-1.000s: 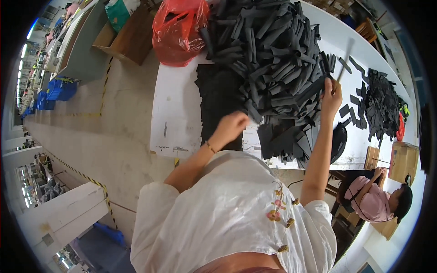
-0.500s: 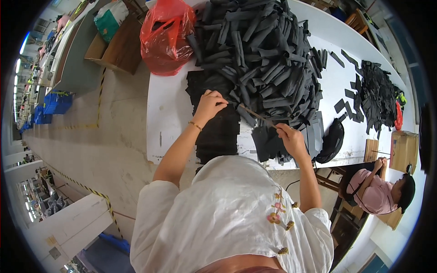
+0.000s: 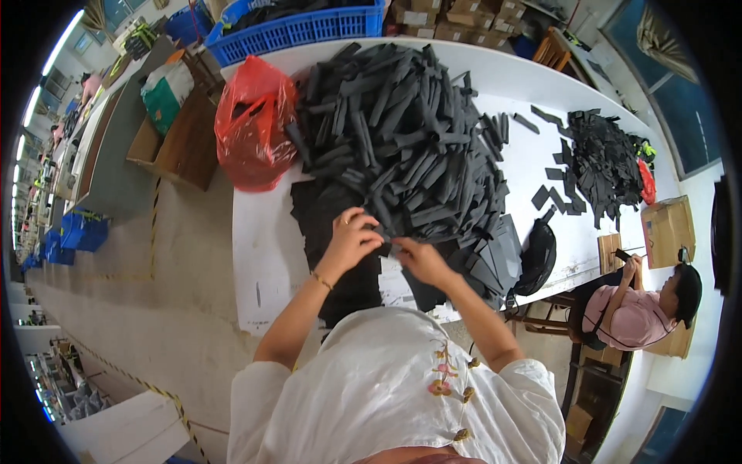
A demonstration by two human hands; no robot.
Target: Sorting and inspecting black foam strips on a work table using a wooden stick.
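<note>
My left hand (image 3: 352, 243) is over the black stack of flat pieces (image 3: 340, 288), its fingers curled towards a small dark grey strip (image 3: 389, 243). From the other side my right hand (image 3: 423, 261) pinches that strip between thumb and fingertips. The hands are close together, and the fingers partly hide the strip. Just beyond them rises a large heap of dark grey folded strips (image 3: 417, 147). Flat dark grey pieces (image 3: 495, 259) lie to the right of my right hand.
On the white table (image 3: 259, 267) are a red plastic bag (image 3: 255, 127), a black bag (image 3: 537, 259) and another black heap (image 3: 607, 166). A blue crate (image 3: 301, 32) stands beyond the far edge. A person in pink (image 3: 630, 313) sits at the right.
My right hand has moved left and come close to my left hand. The thin strip that stretched between them now shows only as a short piece. The view has shifted, showing the blue crate.
</note>
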